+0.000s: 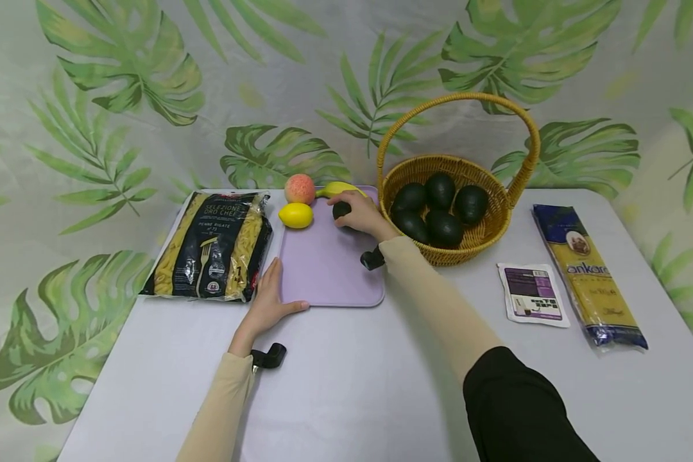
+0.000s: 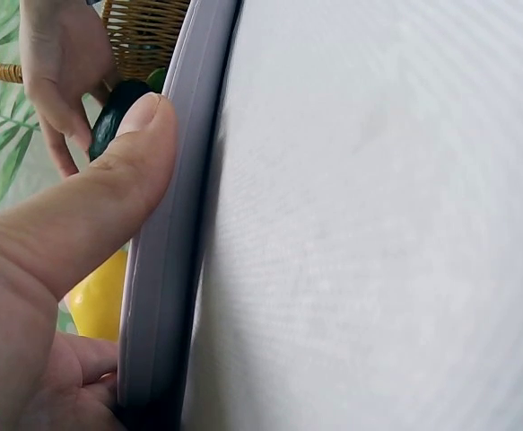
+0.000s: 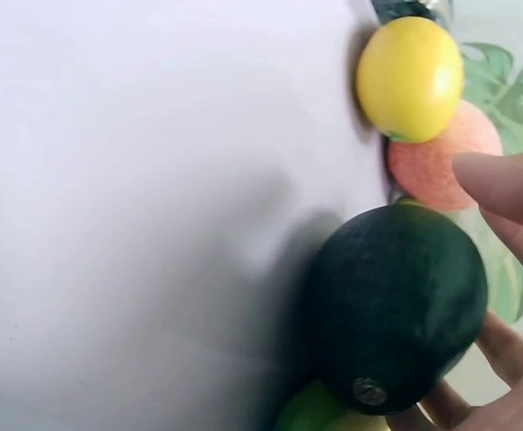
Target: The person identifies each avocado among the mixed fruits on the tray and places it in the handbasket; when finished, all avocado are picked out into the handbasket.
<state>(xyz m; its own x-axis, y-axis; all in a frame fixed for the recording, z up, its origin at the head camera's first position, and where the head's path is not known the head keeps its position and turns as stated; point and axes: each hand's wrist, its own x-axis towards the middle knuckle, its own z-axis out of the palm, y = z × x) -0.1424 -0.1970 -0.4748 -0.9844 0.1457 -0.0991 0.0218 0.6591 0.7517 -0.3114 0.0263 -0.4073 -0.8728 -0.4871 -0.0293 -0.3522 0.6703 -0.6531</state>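
Observation:
A dark avocado (image 1: 341,210) is in my right hand (image 1: 362,213), low over the back right part of a lilac tray (image 1: 332,269). In the right wrist view, fingers curl against one side of the avocado (image 3: 396,305); a gap shows between it and the nearest fingertip. My left hand (image 1: 270,301) rests at the tray's front left corner, thumb along the front edge and fingers extended along the left side. A lemon (image 1: 296,215) and a peach (image 1: 300,189) lie at the tray's back left, with a banana (image 1: 341,188) along the back, partly hidden by my right hand.
A wicker basket (image 1: 447,258) with a tall handle stands right of the tray, holding several avocados (image 1: 444,229). A penne bag (image 1: 208,247) lies to the left. Farther right are a small white-and-purple packet (image 1: 533,295) and a long blue-and-gold packet (image 1: 590,276).

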